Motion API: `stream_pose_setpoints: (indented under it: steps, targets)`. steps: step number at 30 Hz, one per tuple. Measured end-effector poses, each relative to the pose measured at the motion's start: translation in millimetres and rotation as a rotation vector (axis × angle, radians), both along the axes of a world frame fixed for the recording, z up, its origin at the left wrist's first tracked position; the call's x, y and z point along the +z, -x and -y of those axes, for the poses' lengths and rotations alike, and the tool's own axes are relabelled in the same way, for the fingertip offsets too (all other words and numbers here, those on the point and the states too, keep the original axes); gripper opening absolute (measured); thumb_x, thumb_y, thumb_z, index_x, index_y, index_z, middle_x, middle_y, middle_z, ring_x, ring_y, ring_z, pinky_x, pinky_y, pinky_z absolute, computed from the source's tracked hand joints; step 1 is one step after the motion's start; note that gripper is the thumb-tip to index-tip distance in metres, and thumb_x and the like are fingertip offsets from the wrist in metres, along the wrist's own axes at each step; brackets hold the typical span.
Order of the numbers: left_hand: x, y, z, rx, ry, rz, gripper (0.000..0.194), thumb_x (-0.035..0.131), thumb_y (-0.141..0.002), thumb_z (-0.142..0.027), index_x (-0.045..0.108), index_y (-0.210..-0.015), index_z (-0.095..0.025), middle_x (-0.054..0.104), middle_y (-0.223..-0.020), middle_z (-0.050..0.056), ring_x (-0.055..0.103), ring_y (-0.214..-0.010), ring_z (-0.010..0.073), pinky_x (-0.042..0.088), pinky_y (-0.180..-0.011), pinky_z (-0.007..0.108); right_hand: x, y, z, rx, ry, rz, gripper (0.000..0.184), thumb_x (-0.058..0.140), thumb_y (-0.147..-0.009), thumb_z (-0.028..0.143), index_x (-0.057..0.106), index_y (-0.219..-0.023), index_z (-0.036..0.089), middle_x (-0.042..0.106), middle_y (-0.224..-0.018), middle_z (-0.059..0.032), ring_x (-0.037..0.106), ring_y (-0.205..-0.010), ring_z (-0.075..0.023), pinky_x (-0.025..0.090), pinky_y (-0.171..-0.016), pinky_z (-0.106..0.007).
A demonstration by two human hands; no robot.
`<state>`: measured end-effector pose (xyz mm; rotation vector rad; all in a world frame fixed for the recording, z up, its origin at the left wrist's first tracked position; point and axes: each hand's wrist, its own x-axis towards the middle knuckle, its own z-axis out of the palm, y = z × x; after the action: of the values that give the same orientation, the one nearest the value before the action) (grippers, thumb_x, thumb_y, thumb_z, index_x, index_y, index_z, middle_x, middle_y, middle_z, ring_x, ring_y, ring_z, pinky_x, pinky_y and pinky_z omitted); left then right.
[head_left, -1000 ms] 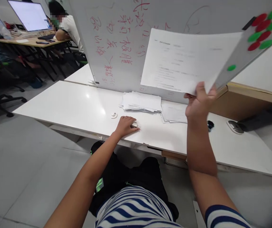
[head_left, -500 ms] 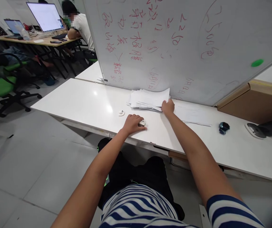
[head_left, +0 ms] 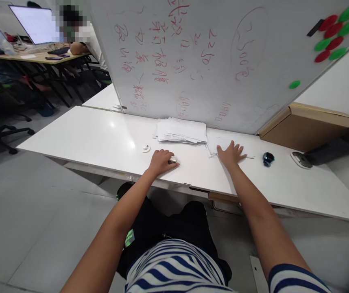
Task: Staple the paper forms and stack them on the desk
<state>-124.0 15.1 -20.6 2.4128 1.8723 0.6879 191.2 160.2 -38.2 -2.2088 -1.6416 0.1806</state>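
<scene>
On the white desk, my left hand is curled around a small white rounded object, which shows between thumb and fingers. Its kind is partly hidden by the hand. My right hand lies with fingers spread over a few loose sheets of paper, pressing or touching them. Left of those sheets, against the whiteboard, rests an uneven stack of papers. A small white curved item lies on the desk left of my left hand.
The whiteboard stands along the desk's back edge. To the right are a dark blue watch-like item, a cardboard box and a black device with a silver round end. A person sits at another table.
My right hand has let go of the paper stack and moved right onto the loose sheets, its fingers now spread. My left hand still holds the white object. The view has turned right.
</scene>
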Motion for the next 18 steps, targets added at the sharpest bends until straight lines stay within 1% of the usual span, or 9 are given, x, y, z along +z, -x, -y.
stream_pose_setpoints:
  steps: [1, 3, 5, 7, 9, 13, 18]
  targets:
    - [-0.6, 0, 0, 0.004, -0.006, 0.0, 0.043, 0.06, -0.082, -0.057, 0.066, -0.101, -0.019, 0.068, -0.099, 0.008, 0.058, -0.093, 0.0246, 0.035, -0.079, 0.036, -2.5, -6, 2, -0.015, 0.049, 0.009, 0.084, 0.04, -0.082, 0.065, 0.027, -0.148, 0.014, 0.022, -0.156, -0.0219, 0.011, -0.144, -0.0387, 0.006, -0.108, -0.069]
    - [-1.6, 0, 0, 0.013, -0.014, -0.007, 0.043, 0.06, -0.082, -0.057, 0.066, -0.102, -0.019, 0.067, -0.097, 0.008, 0.058, -0.092, 0.0247, 0.035, -0.079, 0.036, -6.2, -13, 3, -0.021, 0.081, 0.026, 0.091, 0.035, -0.082, 0.07, 0.023, -0.149, 0.01, 0.022, -0.155, -0.0229, 0.013, -0.144, -0.0372, 0.005, -0.11, -0.065]
    - [-2.5, -1, 0, 0.027, -0.017, -0.02, 0.043, 0.061, -0.081, -0.057, 0.066, -0.102, -0.02, 0.067, -0.096, 0.008, 0.057, -0.092, 0.025, 0.034, -0.079, 0.036, -8.5, -14, 4, -0.004, 0.046, 0.054, 0.094, 0.033, -0.083, 0.069, 0.02, -0.15, 0.005, 0.026, -0.154, -0.0244, 0.017, -0.144, -0.0346, 0.005, -0.113, -0.06]
    - [-2.9, -1, 0, 0.042, -0.023, -0.028, 0.042, 0.062, -0.081, -0.056, 0.066, -0.102, -0.02, 0.067, -0.095, 0.008, 0.057, -0.093, 0.0256, 0.034, -0.079, 0.036, -10.1, -12, 3, 0.007, 0.008, 0.079, 0.094, 0.033, -0.085, 0.067, 0.019, -0.149, 0.001, 0.031, -0.151, -0.0259, 0.021, -0.143, -0.0332, 0.005, -0.114, -0.056]
    - [-2.8, -2, 1, 0.05, -0.027, -0.032, 0.041, 0.061, -0.081, -0.056, 0.066, -0.101, -0.02, 0.067, -0.094, 0.008, 0.057, -0.093, 0.026, 0.034, -0.079, 0.036, -11.4, -11, 2, 0.015, 0.004, 0.094, 0.089, 0.031, -0.086, 0.066, 0.026, -0.147, 0.002, 0.032, -0.151, -0.0259, 0.022, -0.142, -0.0337, 0.004, -0.114, -0.058]
    - [-1.8, -2, 1, 0.046, -0.017, -0.034, 0.042, 0.059, -0.082, -0.056, 0.067, -0.101, -0.02, 0.066, -0.095, 0.008, 0.057, -0.094, 0.026, 0.034, -0.079, 0.036, -13.7, -11, 2, 0.011, 0.002, 0.111, 0.075, 0.027, -0.09, 0.062, 0.043, -0.139, 0.009, 0.032, -0.151, -0.0235, 0.022, -0.142, -0.0349, 0.002, -0.11, -0.065]
    - [-2.3, -2, 0, 0.051, -0.013, -0.023, 0.042, 0.06, -0.082, -0.056, 0.067, -0.102, -0.02, 0.066, -0.095, 0.009, 0.057, -0.094, 0.0267, 0.034, -0.08, 0.037, -15.1, -11, 4, 0.013, -0.019, 0.08, 0.062, 0.027, -0.094, 0.055, 0.048, -0.138, 0.017, 0.033, -0.152, -0.0208, 0.023, -0.142, -0.0345, 0.004, -0.108, -0.068]
